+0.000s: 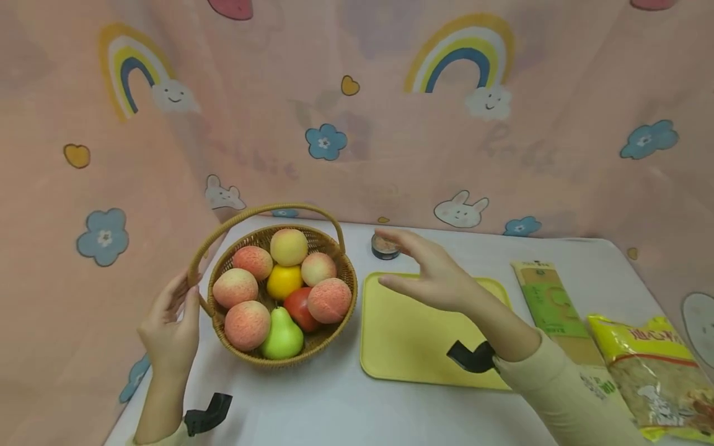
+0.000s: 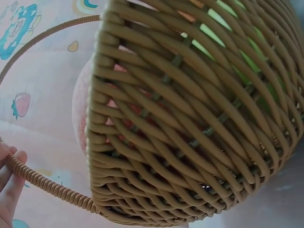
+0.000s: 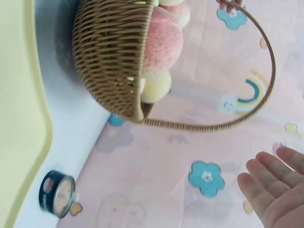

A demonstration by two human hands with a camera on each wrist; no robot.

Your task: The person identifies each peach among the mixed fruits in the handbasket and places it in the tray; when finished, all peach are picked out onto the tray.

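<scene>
A brown wicker basket [image 1: 352, 297] stands at the left of the table, its arched handle [image 1: 223, 227] raised. Around the handle's left side, my left hand [image 1: 170, 325] grips with thumb and fingers; the left wrist view catches those fingers [image 2: 12, 185] at its edge. Inside the basket lie several peaches [image 1: 247, 326], a green pear [image 1: 282, 334], a red fruit [image 1: 301, 308] and a yellow fruit [image 1: 284, 283]. My right hand [image 1: 432, 272] hovers above the yellow tray [image 1: 413, 341], fingers extended and holding nothing. The right wrist view shows its spread fingers apart from the basket.
A small round tin [image 1: 385, 246] sits behind the tray, near the table's back edge. Right of the tray lie a green-and-tan packet [image 1: 558, 306] and a yellow clear-fronted food bag [image 1: 652, 371]. Pink patterned cloth [image 1: 379, 155] hangs behind and beside the table.
</scene>
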